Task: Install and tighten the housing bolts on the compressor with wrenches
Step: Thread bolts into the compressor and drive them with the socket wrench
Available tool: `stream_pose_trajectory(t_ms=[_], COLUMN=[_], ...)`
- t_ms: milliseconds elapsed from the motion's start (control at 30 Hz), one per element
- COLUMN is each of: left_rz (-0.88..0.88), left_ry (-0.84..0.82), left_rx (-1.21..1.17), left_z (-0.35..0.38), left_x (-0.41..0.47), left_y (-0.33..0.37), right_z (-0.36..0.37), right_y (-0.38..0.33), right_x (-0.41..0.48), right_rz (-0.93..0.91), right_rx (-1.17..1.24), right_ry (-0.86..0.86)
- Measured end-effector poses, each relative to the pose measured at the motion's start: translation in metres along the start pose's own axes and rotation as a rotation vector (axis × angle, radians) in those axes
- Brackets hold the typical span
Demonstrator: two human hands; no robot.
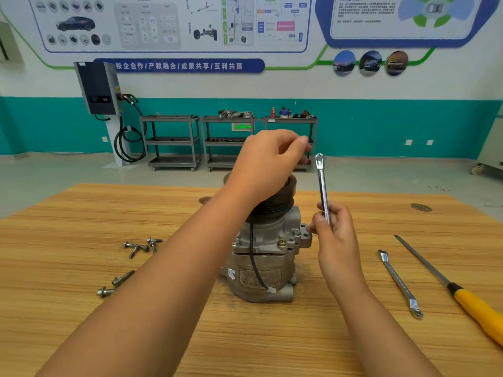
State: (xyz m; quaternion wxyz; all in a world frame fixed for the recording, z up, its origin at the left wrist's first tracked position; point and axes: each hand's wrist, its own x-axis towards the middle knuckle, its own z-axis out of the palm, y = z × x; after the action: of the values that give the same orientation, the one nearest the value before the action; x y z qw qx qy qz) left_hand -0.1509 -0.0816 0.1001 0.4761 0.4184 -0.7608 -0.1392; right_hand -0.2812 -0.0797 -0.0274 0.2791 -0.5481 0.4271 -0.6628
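Head view showed the right hand (333, 229) gripping a wrench (322, 186) upright, ring end up. The compressor (266, 257) stood just left of and below that grip. The left hand (266, 164) hovered above it, fingers curled, contents unclear.

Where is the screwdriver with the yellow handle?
The screwdriver lies on the wooden table at the far right of the head view, just right of the spare wrench, with its yellow handle toward the person.

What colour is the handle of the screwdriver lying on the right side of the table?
Yellow, with a black collar where it meets the metal shaft; the screwdriver handle shows in the head view.
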Motion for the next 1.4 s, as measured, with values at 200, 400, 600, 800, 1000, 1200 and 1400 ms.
stream_pose_trajectory(t_ms=[200,400,600,800,1000,1200,1400], left_rz=[-0.136,-0.588,-0.612,-0.55,-0.508,-0.475,-0.513], left_ry=[0.526,0.555,0.318,0.36,0.479,0.438,0.386], left_rx=[-0.068,-0.175,-0.175,-0.031,0.023,0.045,-0.048], left_z=[0.009,0.031,0.052,0.065,0.08,0.072,0.059], left_x=[-0.064,-0.12,-0.143,-0.147,-0.147,-0.144,-0.138], left_y=[-0.024,-0.051,-0.052,-0.06,-0.054,-0.067,-0.077], right_z=[0.0,0.002,0.006,0.008,0.008,0.008,0.009], right_y=[0.008,0.017,0.019,0.013,0.013,0.012,0.013], right_x=[0.001,0.0,-0.006,-0.009,-0.009,-0.01,-0.012], right_rz=[0.037,0.094,0.104,0.104,0.115,0.104,0.134], right_rx=[-0.006,-0.03,-0.032,-0.038,-0.051,-0.045,0.049], right_ry=[0.048,0.149,0.051,0.056,0.039,0.074,0.245])
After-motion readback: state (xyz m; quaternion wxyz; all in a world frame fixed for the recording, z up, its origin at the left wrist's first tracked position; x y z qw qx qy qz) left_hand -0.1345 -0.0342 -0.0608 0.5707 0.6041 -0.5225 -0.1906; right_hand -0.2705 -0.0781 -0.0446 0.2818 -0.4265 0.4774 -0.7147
